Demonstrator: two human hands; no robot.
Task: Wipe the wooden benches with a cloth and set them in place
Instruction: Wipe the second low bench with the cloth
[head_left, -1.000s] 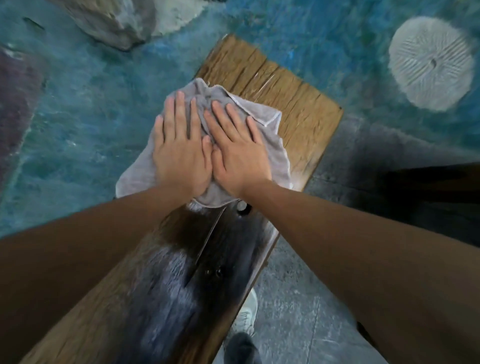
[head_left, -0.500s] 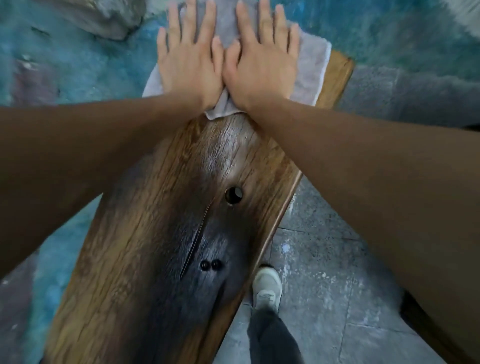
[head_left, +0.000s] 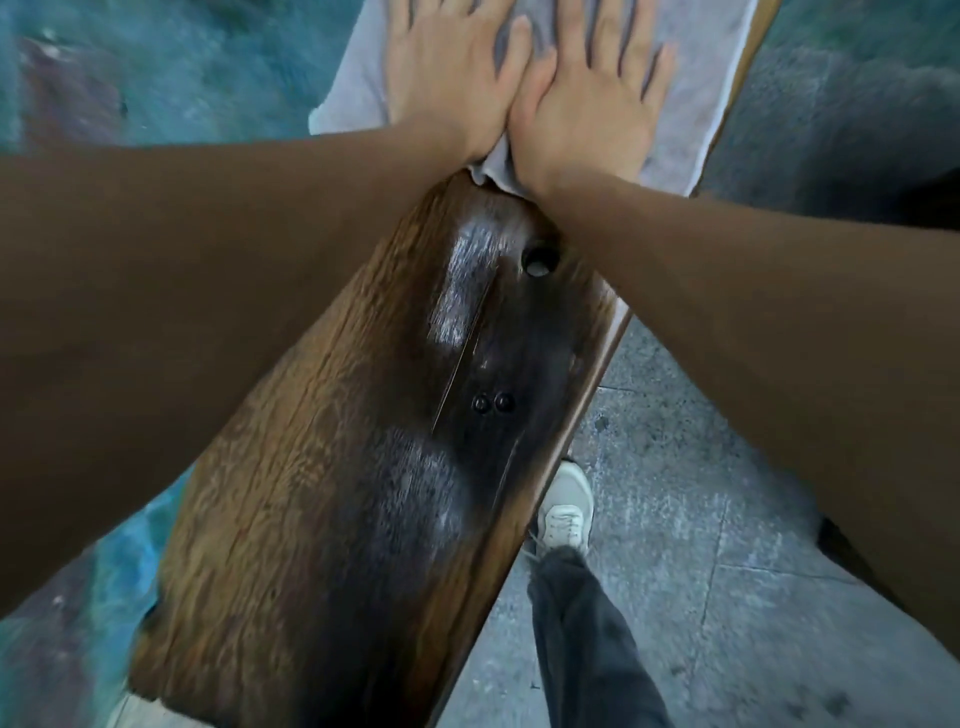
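Observation:
A long wooden bench (head_left: 332, 519) runs from the lower left away to the upper right, its dark middle shiny and damp. A grey cloth (head_left: 696, 104) lies spread over its far end, beyond a round hole (head_left: 537, 260) in the seat. My left hand (head_left: 447, 78) and my right hand (head_left: 587, 104) press flat on the cloth side by side, thumbs touching and fingers spread. Neither hand grips the cloth. My fingertips are cut off by the top of the frame.
My white shoe (head_left: 563, 512) and dark trouser leg (head_left: 587, 639) stand on grey paving (head_left: 753, 571) right of the bench. Blue-green painted floor (head_left: 182, 67) lies to the left. Two small dark knobs (head_left: 492, 402) sit in the seat.
Both hands pushed the cloth away from the hole toward the far end, then drew it partway back toward the hole. The wet streak on the seat has grown.

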